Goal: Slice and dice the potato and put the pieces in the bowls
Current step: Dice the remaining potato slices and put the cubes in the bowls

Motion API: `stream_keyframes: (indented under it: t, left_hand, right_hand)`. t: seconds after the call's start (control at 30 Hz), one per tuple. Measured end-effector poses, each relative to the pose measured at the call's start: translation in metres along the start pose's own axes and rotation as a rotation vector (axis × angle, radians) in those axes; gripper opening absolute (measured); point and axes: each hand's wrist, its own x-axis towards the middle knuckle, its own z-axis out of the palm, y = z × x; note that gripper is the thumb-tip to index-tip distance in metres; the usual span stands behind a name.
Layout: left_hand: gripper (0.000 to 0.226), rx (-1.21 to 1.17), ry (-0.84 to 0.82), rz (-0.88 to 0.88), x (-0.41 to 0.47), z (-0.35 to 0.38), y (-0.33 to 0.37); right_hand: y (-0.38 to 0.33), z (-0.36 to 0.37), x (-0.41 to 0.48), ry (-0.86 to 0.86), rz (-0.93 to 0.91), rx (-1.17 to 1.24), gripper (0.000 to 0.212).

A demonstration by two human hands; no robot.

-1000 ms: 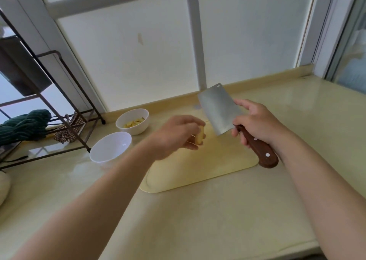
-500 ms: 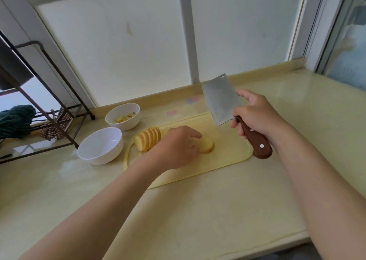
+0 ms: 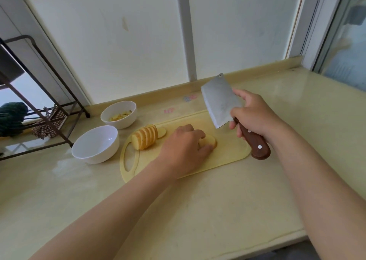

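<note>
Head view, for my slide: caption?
Left hand steadies potato slices on board; right hand lifts cleaver.

Left hand (image 3: 184,147) hides most of potato slices (image 3: 211,141).

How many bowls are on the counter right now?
2. The near bowl, with nothing visible inside, sits just left of the cutting board; the far bowl, holding potato pieces, sits behind it toward the wall. None looks hidden.
</note>
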Motion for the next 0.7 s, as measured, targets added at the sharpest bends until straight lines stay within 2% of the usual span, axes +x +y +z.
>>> stream_keyframes:
  t: [0.13, 0.23, 0.33, 0.4, 0.43, 0.53, 0.6, 0.7]
  left_hand:
    - [0.033, -0.135, -0.057, 0.089, 0.003, -0.004, -0.01]
    - [0.027, -0.1, -0.09, 0.197, 0.0, -0.003, -0.011]
    - [0.029, -0.025, 0.035, 0.23, 0.001, -0.021, -0.017]
    - [0.034, 0.083, 0.159, 0.132, 0.003, -0.043, -0.034]
    - [0.038, 0.157, 0.156, 0.04, 0.002, -0.054, -0.044]
    - [0.06, 0.332, -0.042, -0.234, -0.006, -0.065, -0.071]
    - [0.064, 0.314, -0.125, -0.297, -0.013, -0.058, -0.082]
    - [0.06, 0.253, -0.111, -0.295, -0.017, -0.049, -0.089]
  right_hand:
    - [0.0, 0.0, 0.001, -0.018, -0.009, -0.056, 0.075]
    - [0.001, 0.001, 0.001, -0.024, -0.01, -0.087, 0.074]
    - [0.002, 0.0, 0.002, -0.022, -0.006, -0.092, 0.074]
    - [0.002, 0.0, 0.003, -0.02, -0.009, -0.094, 0.074]
    - [0.001, 0.0, 0.003, -0.018, -0.013, -0.094, 0.074]
    - [0.0, 0.001, 0.003, -0.019, -0.022, -0.095, 0.074]
    - [-0.001, 0.003, 0.002, -0.031, -0.023, -0.096, 0.074]
    - [0.001, 0.004, 0.001, -0.037, -0.022, -0.105, 0.074]
